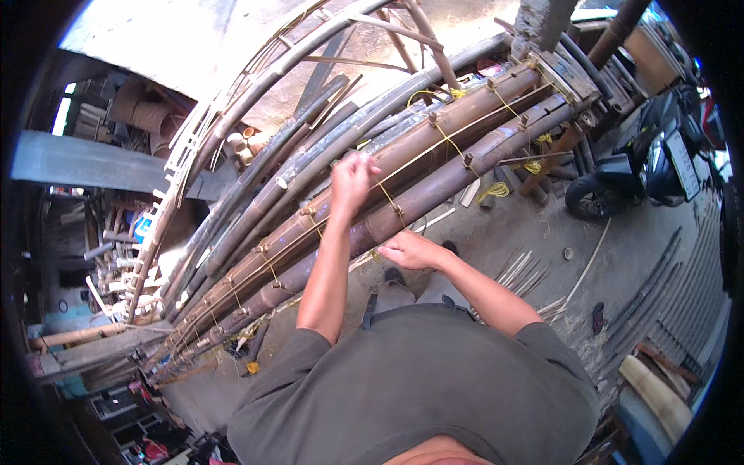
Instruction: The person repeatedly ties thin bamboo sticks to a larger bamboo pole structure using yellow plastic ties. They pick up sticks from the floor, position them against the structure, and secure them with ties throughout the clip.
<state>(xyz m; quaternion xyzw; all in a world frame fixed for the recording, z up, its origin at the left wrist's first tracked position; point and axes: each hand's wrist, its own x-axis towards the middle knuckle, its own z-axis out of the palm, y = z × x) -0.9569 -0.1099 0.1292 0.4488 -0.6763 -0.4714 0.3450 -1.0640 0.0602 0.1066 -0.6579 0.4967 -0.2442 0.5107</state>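
Observation:
Several long brown bamboo poles (pixel 434 147) lie side by side in a frame, tied together with yellow cord (pixel 385 194) at wooden pegs. My left hand (pixel 353 180) is raised over the poles, its fingers pinched on the yellow cord and pulling it up. Lower down, my right hand (pixel 412 250) presses against the nearest pole (pixel 465 177), where the same cord passes around it; whether it grips the cord I cannot see. My grey shirt fills the lower middle of the view.
Dark grey bamboo poles (pixel 310 147) lie beyond the brown ones. A motor scooter (pixel 643 167) stands at the right. Thin bamboo splints (pixel 523 267) are scattered on the concrete floor. A curved slatted bamboo frame (pixel 232 101) rises at upper left. More poles (pixel 93 333) lie at the left.

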